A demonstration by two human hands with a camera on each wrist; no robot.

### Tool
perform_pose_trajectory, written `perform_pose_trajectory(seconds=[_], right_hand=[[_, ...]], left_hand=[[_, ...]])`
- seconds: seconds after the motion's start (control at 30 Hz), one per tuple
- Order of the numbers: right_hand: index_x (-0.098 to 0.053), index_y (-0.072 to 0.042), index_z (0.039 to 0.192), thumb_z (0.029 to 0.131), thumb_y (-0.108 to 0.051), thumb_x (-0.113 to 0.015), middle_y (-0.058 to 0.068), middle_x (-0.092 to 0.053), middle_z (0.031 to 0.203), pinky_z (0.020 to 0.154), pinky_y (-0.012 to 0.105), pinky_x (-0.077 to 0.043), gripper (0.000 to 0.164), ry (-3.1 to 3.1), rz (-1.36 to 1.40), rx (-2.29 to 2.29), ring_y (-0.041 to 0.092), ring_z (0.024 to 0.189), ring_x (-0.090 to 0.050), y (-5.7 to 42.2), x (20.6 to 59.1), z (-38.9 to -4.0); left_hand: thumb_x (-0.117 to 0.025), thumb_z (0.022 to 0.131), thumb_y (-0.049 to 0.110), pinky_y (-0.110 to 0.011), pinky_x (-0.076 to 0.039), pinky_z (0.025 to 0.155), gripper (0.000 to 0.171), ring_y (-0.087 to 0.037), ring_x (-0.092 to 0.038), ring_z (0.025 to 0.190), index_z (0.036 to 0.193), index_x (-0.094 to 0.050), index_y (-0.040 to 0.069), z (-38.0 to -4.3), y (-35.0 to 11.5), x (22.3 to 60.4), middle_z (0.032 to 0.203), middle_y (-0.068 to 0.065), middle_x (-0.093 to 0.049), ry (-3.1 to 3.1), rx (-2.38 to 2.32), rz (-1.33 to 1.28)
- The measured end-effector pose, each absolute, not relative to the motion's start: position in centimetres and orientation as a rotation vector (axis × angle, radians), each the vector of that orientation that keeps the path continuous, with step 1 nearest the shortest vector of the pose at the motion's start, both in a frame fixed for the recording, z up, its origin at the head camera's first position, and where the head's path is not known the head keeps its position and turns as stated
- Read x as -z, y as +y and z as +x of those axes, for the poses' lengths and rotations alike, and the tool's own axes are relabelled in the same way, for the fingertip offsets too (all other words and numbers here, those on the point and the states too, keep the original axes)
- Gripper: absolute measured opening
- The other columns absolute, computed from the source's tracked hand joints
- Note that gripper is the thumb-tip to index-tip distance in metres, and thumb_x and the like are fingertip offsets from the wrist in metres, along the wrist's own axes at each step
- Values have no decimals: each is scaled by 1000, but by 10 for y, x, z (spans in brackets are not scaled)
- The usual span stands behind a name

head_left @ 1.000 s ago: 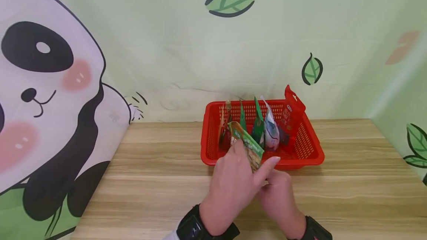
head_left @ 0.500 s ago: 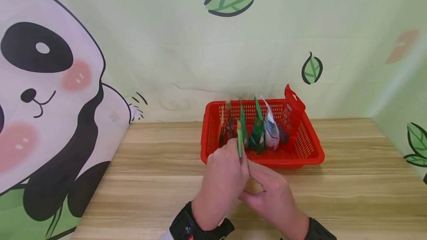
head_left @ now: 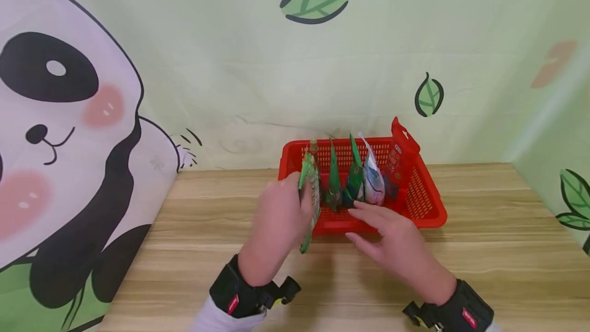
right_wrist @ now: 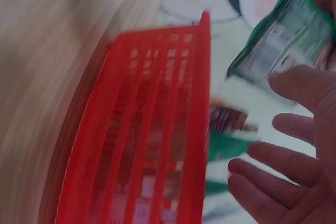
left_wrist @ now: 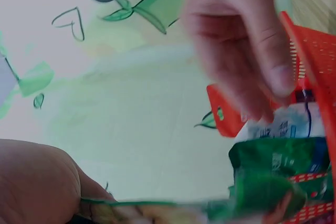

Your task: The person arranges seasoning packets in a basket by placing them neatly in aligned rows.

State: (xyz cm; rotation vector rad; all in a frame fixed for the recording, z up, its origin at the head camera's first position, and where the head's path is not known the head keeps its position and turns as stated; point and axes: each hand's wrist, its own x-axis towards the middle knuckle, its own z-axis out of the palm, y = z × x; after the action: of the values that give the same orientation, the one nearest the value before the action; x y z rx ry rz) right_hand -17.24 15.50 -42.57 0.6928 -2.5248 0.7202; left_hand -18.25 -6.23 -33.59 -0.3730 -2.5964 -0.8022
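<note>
My left hand point(head_left: 283, 214) grips a green snack packet point(head_left: 314, 199) over the front left of the red plastic basket point(head_left: 430, 193). Seen from the head, the packet stands upright, almost edge-on; its printed back point(right_wrist: 286, 38) faces the right wrist camera. To the right, my right hand point(head_left: 396, 234) holds nothing, its fingers spread and thumb apart, near the basket's front rim. Nearest to its fingertips in the head view are a dark green packet point(head_left: 355, 178) and a white packet point(head_left: 373, 178), both standing in the basket.
Another green packet point(head_left: 334, 183) stands in the basket, left of the dark green one. A narrow bottle point(head_left: 314, 146) is partly hidden behind the held packet. On the right leans a red packet point(head_left: 404, 152) with a hang hole, rising above the rim. The wooden table point(head_left: 212, 199) meets a printed cloth backdrop.
Both hands were on the packet earlier, and it turned from a slant to edge-on. Now the right hand has let go and moved right, while the left has carried the packet left.
</note>
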Motion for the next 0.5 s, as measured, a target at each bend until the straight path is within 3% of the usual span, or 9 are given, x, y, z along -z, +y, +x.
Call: perform_pose_trajectory(seconds=[0.13,0.3,0.4,0.5], right_hand=[[-75,-12,122,80,-36,-88,12,-71,130,93,52,-59,50,-2709,572,-596,33,118,-68,173,426,-184],[-75,-11,121,79,-38,-88,13,-74,120,92,57,-58,52,-2877,472,-510,35,113,-67,198,427,-195],[-76,-10,118,77,-39,-90,10,-76,110,85,54,-60,53,-2961,446,-473,31,101,-69,212,430,-200],[-78,-9,110,75,-36,-91,6,-77,96,73,43,-60,45,-3012,461,-440,21,83,-66,221,432,-204]], left_hand=[[-60,102,13,-19,-32,40,31,-15,-49,47,72,-57,4,-195,-75,325,57,-5,-49,-2608,870,-310],[-54,104,15,-22,-33,40,33,-17,-51,50,72,-54,7,-218,-87,316,58,-3,-46,-2622,878,-228],[-52,105,16,-23,-33,41,34,-16,-50,51,72,-50,9,-236,-90,317,58,-2,-43,-2622,861,-227],[-50,106,17,-24,-32,41,37,-16,-44,49,69,-44,12,-253,-94,321,58,0,-36,-2624,857,-214]])
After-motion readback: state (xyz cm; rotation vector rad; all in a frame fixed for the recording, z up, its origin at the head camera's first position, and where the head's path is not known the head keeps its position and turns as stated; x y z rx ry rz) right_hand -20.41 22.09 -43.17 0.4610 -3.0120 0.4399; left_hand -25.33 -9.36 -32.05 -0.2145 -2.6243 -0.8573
